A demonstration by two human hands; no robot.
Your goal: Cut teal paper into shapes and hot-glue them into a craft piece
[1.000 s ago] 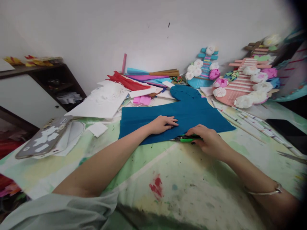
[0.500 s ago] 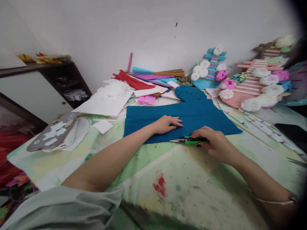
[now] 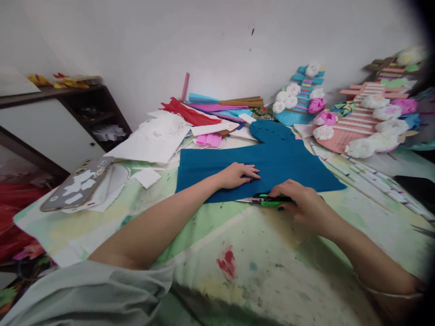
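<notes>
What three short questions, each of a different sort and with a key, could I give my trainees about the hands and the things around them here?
1. Multiple choice: what does the right hand hold?
A) a paintbrush
B) scissors
C) a ruler

2. True or false: the striped sticks lie to the left of the large sheet.

3. Fill the gap: the left hand rests on that large sheet, whose colour is ____.

Key: 1. B. 2. False; they lie to its right. 3. Blue.
</notes>
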